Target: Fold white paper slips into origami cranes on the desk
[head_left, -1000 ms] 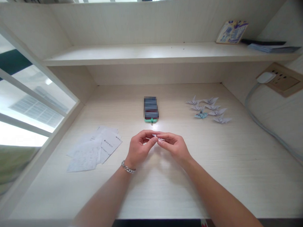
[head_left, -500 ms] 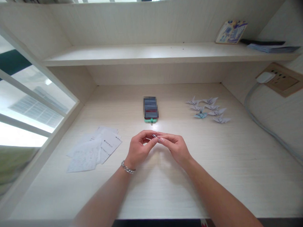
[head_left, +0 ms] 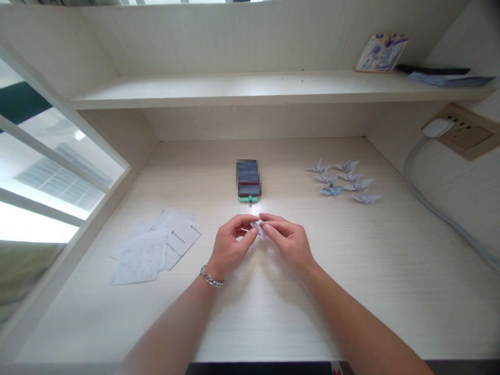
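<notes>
Between my two hands is a small folded piece of white paper (head_left: 261, 230), mostly covered by fingers. My left hand (head_left: 234, 239), with a silver chain bracelet (head_left: 211, 277) at its wrist, pinches the paper's left side between thumb and fingers. The right side is gripped by my right hand (head_left: 289, 241), thumb in front and fingers behind. Both hands are above the desk, near its middle. To the right, farther back, several white paper cranes (head_left: 358, 184) stand in a cluster with one light-blue paper crane (head_left: 331, 190).
A phone in a green case (head_left: 249, 179) lies beyond my hands. Loose paper sheets (head_left: 143, 252) overlap on the left. A grey cable (head_left: 433, 207) runs down the right side from a wall socket (head_left: 471, 132). Above is a shelf (head_left: 220, 87) with a colourful packet (head_left: 381, 52).
My right fingers have parted slightly from my left fingertips, and more of the folded white paper shows between the hands. The cranes, phone and sheets stay put.
</notes>
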{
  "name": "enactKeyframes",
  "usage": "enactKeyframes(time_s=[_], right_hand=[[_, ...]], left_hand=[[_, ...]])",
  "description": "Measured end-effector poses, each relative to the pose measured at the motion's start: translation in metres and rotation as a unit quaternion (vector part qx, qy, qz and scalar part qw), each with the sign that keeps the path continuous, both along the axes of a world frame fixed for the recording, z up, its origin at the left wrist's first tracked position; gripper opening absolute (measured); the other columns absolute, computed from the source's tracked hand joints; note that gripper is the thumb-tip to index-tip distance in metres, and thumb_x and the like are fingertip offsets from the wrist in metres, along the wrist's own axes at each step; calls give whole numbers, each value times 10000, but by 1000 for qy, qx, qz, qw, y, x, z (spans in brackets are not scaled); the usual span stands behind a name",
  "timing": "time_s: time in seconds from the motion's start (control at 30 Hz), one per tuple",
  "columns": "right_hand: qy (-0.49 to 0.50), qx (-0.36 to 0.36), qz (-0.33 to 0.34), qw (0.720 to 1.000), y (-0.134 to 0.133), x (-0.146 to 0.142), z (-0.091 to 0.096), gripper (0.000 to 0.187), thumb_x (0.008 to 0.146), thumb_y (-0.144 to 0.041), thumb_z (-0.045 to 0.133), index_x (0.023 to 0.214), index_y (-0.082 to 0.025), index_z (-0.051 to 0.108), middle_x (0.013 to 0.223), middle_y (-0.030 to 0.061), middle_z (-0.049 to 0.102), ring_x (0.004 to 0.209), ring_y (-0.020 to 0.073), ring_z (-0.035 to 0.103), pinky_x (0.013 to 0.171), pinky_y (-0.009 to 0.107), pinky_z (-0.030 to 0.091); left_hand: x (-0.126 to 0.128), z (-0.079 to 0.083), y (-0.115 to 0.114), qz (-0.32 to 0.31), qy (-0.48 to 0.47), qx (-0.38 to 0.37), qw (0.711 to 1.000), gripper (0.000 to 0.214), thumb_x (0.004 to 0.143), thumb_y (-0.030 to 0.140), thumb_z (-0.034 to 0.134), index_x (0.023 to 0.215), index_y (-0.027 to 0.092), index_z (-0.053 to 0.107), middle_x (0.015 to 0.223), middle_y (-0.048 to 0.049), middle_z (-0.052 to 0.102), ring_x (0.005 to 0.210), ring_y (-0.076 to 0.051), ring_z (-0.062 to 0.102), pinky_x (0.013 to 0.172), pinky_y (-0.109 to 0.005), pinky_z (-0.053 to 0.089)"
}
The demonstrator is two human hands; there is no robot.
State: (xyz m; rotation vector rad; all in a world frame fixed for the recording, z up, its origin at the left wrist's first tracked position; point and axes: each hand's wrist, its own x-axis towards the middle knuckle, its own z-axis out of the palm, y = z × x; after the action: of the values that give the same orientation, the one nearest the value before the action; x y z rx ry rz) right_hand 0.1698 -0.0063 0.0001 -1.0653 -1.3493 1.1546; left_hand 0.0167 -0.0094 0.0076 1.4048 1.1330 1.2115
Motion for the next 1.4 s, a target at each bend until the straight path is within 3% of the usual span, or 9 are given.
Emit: enactKeyframes(time_s=[0.33,1.0,1.2,1.4], right_hand=[[87,-35,49,994,-1,-2,-8,241,678,-269,723,911,-210,710,1130,96,630,1036,248,594,910,398,475],[121,-44,49,990,1,-1,-4,139,732,-261,673,855,-219,723,999,73,694,999,238,612,892,403,465],[49,1,8,999,-1,-3,-3,138,776,-250,618,856,-211,724,1039,82,672,993,228,611,888,383,472],[-86,113,-58,988,-6,-5,-1,152,779,-221,607,887,-231,714,1101,74,633,1033,208,582,932,367,444]], left_hand=[[-1,-2,3,-8,-54,-13,998,255,737,253,654,975,163,645,941,-78,671,819,-160,630,694,-250,507],[-2,-5,3,-25,-42,-11,999,309,736,236,661,1034,161,628,954,-87,679,845,-170,638,768,-293,517],[0,-5,2,-14,-10,-9,1000,292,777,255,609,1058,175,606,1016,-87,654,871,-171,628,782,-297,512],[0,-4,2,5,38,-16,999,278,796,264,571,1059,178,608,1035,-74,639,831,-151,619,736,-265,513]])
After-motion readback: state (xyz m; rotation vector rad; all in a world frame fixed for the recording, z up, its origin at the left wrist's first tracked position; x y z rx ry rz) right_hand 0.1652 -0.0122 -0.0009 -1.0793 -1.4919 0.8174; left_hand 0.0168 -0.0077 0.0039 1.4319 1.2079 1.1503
